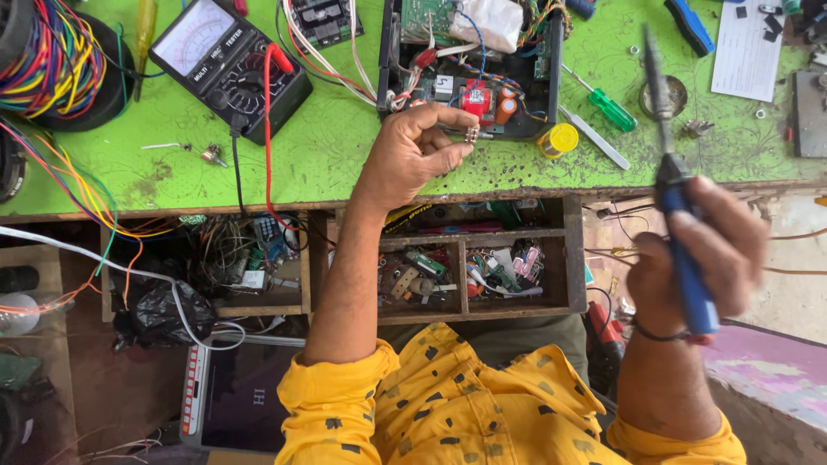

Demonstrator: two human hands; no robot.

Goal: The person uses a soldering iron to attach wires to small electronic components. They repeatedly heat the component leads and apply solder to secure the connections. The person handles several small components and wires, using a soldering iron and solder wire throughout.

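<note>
The wire spool [52, 60], left of the multimeter [226, 65], is cut by the top-left edge; right of the multimeter, the small metal part [471, 135] pinched in the left hand [413, 155] is too small to identify; the drawer's [482, 267] contents blur together.

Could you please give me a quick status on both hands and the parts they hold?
Left hand pinching a small metal component beside the open circuit unit. Right hand gripping the blue-handled soldering iron, tip raised clear. Nothing between them.

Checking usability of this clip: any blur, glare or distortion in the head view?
Head view: even daylight, no strong glare on the green bench; right hand and its blue soldering iron slightly soft; left hand pinching a small metal part is sharp; wide-lens bending towards the edges.
</note>
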